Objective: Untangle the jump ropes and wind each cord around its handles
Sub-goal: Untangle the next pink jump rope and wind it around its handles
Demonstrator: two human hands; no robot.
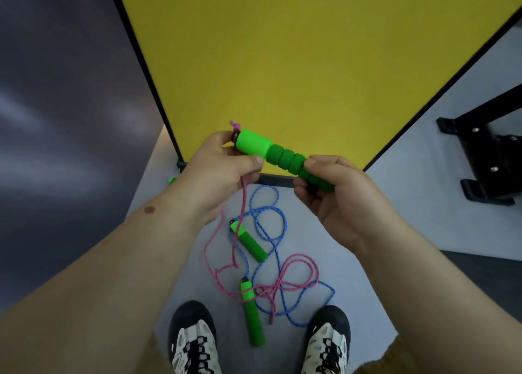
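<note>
**Jump ropes: one handle lifted, the knot of cords barely begun**

The jump ropes are mostly on the pale grey floor [367, 260] between the person's shoes [195, 342], with one green handle [282, 154] raised in both hands just above centre of view. The left hand [223, 173] pinches the smooth, bright plastic cap end at about 10 o'clock from centre, thumb pressed against the cap, where the pink cord [243, 204] leaves the handle and hangs down. The right hand [333, 195] curls round the darker ribbed foam grip at the handle's other end, toward 3 o'clock.

By my reading the task is at an early stage. No cord is wound on any handle. Below, toward 6 o'clock, the pink cord and the blue cord [271, 224] cross each other in loose loops, most tightly over a second handle [251, 314] lying near the shoes. A third handle [248, 240] rests among the blue loops above it. A small green piece at 9 o'clock beside the panel's foot may be a fourth; too little shows to tell.

Both cords look braided and flecked, thin and limp. The handles are cylinders: a hard glossy cap, then soft segmented foam. A yellow panel [310, 62] stands behind, at 12 o'clock.
</note>
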